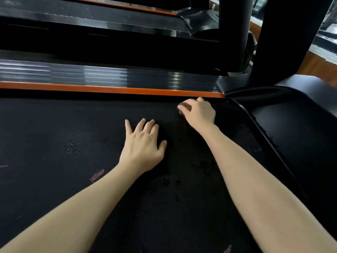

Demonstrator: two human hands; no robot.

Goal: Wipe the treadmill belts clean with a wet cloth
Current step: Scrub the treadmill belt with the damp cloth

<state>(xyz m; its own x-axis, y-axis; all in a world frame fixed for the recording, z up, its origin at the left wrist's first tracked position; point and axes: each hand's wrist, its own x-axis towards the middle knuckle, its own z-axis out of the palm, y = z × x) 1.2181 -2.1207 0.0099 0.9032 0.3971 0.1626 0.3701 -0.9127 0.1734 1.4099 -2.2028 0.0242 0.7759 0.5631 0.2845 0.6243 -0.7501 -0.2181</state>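
The cloth (184, 108) was a dark blur mostly hidden under the right hand (199, 114), and the treadmill belt (54, 134) ran off the left and bottom edges.

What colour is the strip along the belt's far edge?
The strip is orange; head view.

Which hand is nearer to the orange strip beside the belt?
Right. The right hand, gripping a dark cloth, is close beside the orange strip; the left hand lies flat on the belt, farther from it.

Both forearms are shown bare above the treadmill belt (54, 143); the left grip (142, 145) and right grip (198, 114) are likewise uncovered.
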